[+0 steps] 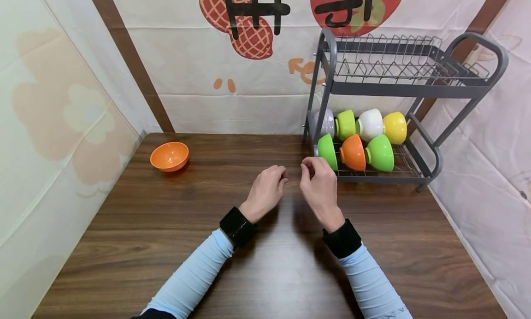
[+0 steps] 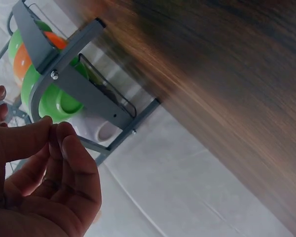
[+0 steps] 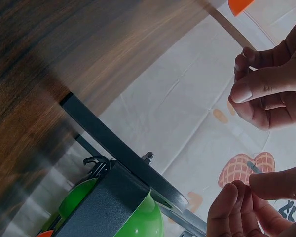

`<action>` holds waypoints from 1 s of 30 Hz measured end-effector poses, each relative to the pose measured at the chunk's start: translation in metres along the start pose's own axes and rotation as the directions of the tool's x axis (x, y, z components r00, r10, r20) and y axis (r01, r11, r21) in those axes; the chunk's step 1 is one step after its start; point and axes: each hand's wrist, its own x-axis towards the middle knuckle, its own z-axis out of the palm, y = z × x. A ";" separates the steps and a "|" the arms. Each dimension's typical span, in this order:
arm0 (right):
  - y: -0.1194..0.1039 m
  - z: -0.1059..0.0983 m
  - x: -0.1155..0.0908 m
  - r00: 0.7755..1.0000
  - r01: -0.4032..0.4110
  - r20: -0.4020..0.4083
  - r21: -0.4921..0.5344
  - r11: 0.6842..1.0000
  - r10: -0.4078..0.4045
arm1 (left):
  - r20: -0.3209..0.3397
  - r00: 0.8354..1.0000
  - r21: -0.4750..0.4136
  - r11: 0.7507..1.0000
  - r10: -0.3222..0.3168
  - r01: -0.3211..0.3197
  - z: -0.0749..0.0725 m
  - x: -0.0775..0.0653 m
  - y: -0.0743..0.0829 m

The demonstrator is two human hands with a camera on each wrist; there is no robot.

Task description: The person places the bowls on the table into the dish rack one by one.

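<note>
Both hands are held over the middle of the table, side by side with a narrow gap between them. The left hand (image 1: 265,190) has its fingers curled in, thumb tip against the fingertips, and nothing shows in its grasp. Curled the same way, the right hand (image 1: 320,185) is also without an object, close to the front left corner of the dish rack (image 1: 406,89). Nearest to it on the lower shelf is a green bowl (image 1: 327,151), then an orange bowl (image 1: 353,153). An orange bowl (image 1: 169,156) stands upright on the table at the far left.
The lower shelf also holds a green bowl (image 1: 380,154) in front, with a lilac bowl (image 1: 327,123), a green bowl (image 1: 345,124), a white bowl (image 1: 370,125) and a yellow bowl (image 1: 395,127) behind. Printed fabric (image 1: 186,70) hangs around the wooden table (image 1: 137,245).
</note>
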 end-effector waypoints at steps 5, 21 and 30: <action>-0.007 0.003 -0.002 1.000 0.012 0.019 0.006 1.000 -0.012 | -0.021 1.000 0.012 1.000 -0.001 0.001 -0.008 -0.001 -0.010; -0.058 0.056 -0.003 0.972 0.152 0.166 0.090 0.984 -0.165 | -0.182 0.955 0.212 0.939 -0.235 0.271 -0.082 -0.016 -0.119; -0.087 0.092 -0.011 0.942 0.191 0.252 0.148 0.970 -0.224 | -0.189 0.933 0.308 0.884 -0.306 0.352 -0.130 -0.031 -0.164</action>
